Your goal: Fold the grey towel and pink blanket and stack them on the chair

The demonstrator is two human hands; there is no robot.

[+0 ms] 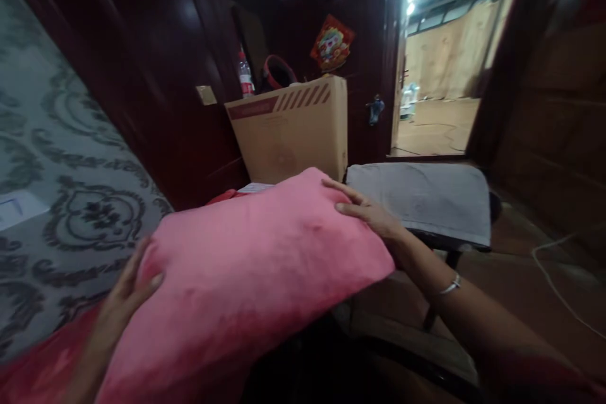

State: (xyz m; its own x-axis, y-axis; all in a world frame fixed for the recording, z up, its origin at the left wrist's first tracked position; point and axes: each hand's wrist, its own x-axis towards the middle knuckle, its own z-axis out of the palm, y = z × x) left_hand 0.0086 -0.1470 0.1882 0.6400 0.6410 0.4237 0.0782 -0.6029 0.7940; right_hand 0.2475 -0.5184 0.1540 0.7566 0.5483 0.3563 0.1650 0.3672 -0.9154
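A plump pink pillow [246, 259] fills the lower middle of the head view, raised between both hands and tilted. My left hand [127, 293] grips its left edge, with the thumb on the near face and the other fingers around the side. At the upper right corner, my right hand [367, 211] holds the pillow, its thumb and a finger pressed on the fabric. The remaining fingers of that hand are hidden behind the pillow. A bracelet [452, 284] circles the right wrist.
Behind the pillow stands a large cardboard box [293, 132], with a bottle [245, 76] at its back. A grey cloth [421, 199] covers a dark-framed seat on the right. A doorway [440, 63] opens beyond. Patterned wallpaper [95, 214] lines the left, and a cable [558, 290] trails at right.
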